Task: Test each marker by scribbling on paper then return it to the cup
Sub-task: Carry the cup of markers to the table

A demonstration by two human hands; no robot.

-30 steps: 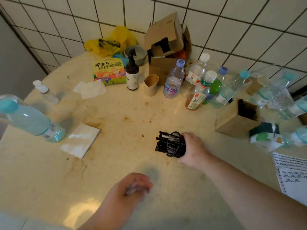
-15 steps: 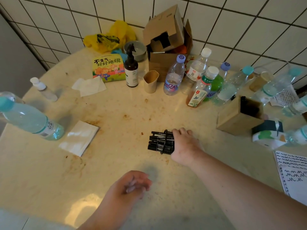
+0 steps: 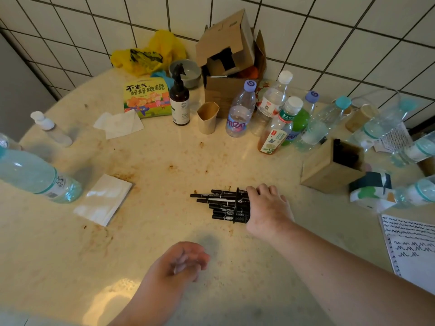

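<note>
Black mesh cup (image 3: 242, 208) tipped sideways in the right hand (image 3: 268, 208), fingers wrapped round it, markers (image 3: 216, 203) spilling leftward (left hand (image 3: 181, 264) loosely curled, empty); next, pick one out.

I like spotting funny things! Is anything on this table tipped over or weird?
Yes. The black mesh cup lies on its side under the right hand, with the markers sliding out onto the table. A big water bottle at the left leans too.

Right hand (image 3: 268, 210) grips mesh cup (image 3: 242, 208) tipped sideways on tabletop (image 3: 164, 161); markers (image 3: 216, 201) protrude; left hand (image 3: 181, 264) near cup, loosely curled.
</note>
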